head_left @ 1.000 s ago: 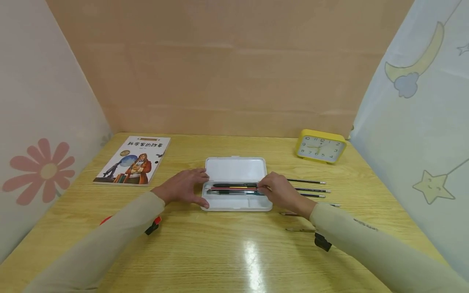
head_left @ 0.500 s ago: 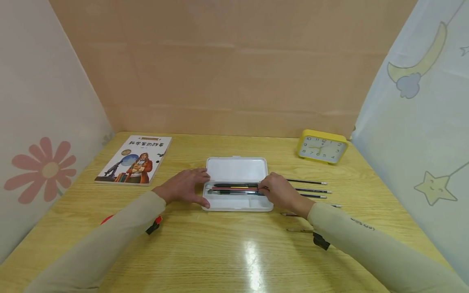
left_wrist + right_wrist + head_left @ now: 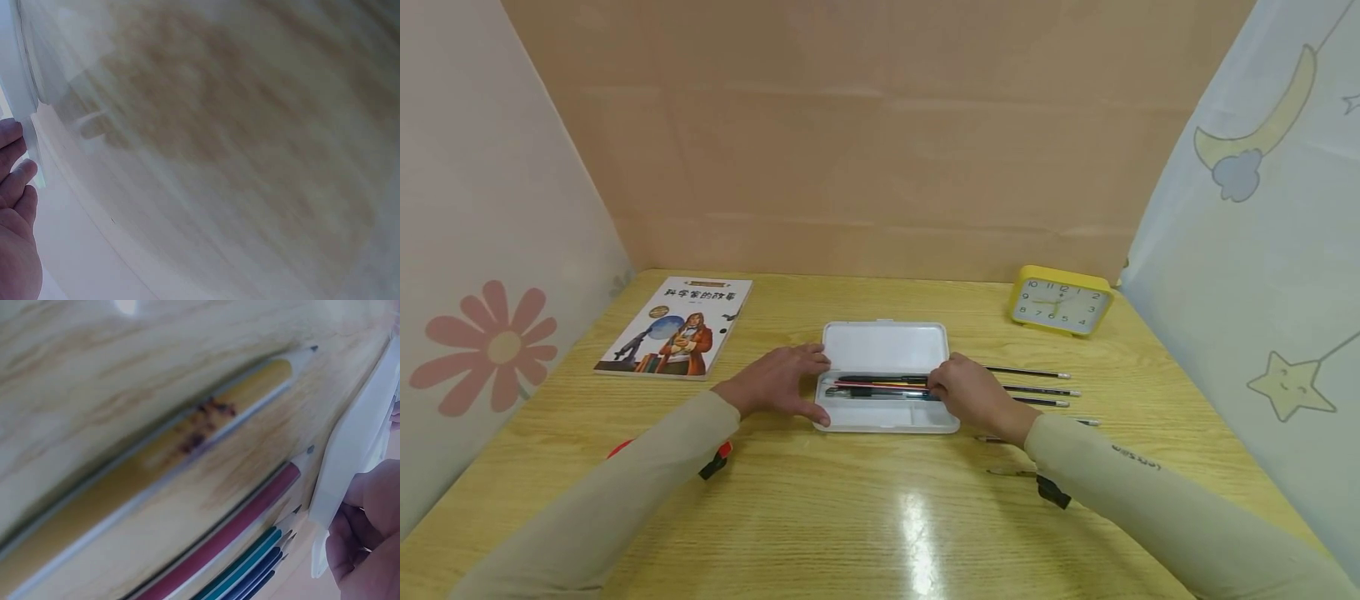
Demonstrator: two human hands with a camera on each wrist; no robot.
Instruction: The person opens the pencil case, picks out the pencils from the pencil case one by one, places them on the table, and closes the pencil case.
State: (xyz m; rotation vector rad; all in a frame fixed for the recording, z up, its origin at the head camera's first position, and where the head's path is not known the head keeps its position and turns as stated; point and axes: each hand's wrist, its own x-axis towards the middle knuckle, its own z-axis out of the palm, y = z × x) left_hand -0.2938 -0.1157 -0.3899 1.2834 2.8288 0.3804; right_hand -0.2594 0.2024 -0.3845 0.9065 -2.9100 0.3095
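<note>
A white pencil case (image 3: 861,416) lies with its lid raised at the table's middle. My left hand (image 3: 778,383) holds its left end, thumb at the near corner and fingers toward the hinge; the left wrist view shows the fingertips on its edge. At the right end my right hand (image 3: 973,393) reaches in with curled fingers, pinching a red pencil (image 3: 883,386) whose end they hide. Beside it in the long compartment lie a black pen (image 3: 868,379) and a clear-barrelled pen (image 3: 880,395). The front compartments show bare white.
Several pencils lie right of the case, among them a yellow pencil (image 3: 150,450) and a dark red pencil (image 3: 231,531), partly under the right arm. Farther back are a book (image 3: 677,329) at left and a yellow clock (image 3: 1060,302) at right. Something red and black (image 3: 715,461) shows beneath the left sleeve.
The right forearm has shifted slightly left, while the right fingers stay at the case's right end. The left hand keeps its place on the case.
</note>
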